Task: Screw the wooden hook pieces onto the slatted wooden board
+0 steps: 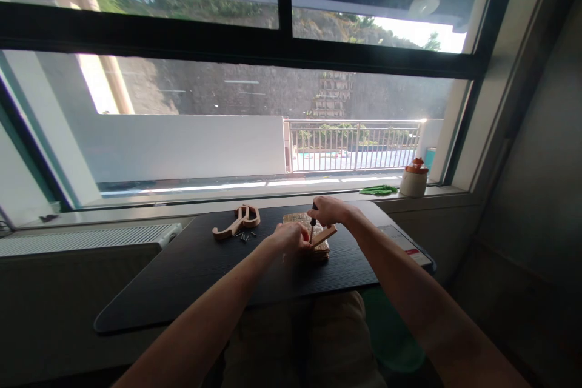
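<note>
My right hand [328,210] is wrapped round the dark handle of a screwdriver [312,222]. The screwdriver stands nearly upright, its tip down by my left fingertips. My left hand [291,235] is closed on the near end of a small light wooden piece [325,234]; whether a screw sits under the tip is too small to tell. Beneath both hands lies a woven, straw-coloured pad [295,218], partly covered by them. To the left on the table are curved wooden parts [236,223], with several small screws [245,236] beside them.
The dark table [195,273] stands against a window sill. A flat box or booklet with a red mark [404,245] lies at its right edge. On the sill are a green cloth-like item [378,190] and a lidded jar [413,180]. A radiator [91,241] is at left.
</note>
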### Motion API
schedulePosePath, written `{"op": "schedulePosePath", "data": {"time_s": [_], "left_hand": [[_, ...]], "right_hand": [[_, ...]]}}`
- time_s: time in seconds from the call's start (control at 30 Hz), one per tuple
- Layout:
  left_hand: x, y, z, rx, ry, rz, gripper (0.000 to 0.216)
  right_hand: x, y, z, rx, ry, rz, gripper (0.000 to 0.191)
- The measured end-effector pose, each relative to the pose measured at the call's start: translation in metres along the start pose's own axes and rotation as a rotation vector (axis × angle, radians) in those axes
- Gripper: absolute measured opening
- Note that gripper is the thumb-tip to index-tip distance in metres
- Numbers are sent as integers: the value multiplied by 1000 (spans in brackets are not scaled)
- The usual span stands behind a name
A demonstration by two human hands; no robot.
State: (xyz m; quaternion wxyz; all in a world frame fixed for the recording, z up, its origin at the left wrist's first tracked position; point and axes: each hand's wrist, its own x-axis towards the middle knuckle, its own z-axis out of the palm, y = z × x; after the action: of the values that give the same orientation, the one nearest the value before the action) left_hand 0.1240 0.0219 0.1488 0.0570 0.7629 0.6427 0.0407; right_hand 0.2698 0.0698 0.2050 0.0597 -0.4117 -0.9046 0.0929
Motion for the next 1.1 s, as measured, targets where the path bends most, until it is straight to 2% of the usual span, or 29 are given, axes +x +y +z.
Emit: {"op": "schedulePosePath", "data": {"time_s": [0.2,0.4,0.73,0.93,1.1], "left_hand": [[-3,1,-1,-4,2,-2,28],[-1,0,2,-2,12,-17,28],[-1,1,-1,8,-9,-10,29],[-2,3,-4,6,-16,-17,27],[-2,3,-3,1,-16,-21,28]], "right_hand": [[1,-2,-1,-79,116,36,31],[0,-6,-3,-77,80,15,21],[-3,-2,-3,56,-110,-51,27],[-3,1,-5,26,-107,-37,40],[-1,2,-4,-59,-6,9,39]]}}
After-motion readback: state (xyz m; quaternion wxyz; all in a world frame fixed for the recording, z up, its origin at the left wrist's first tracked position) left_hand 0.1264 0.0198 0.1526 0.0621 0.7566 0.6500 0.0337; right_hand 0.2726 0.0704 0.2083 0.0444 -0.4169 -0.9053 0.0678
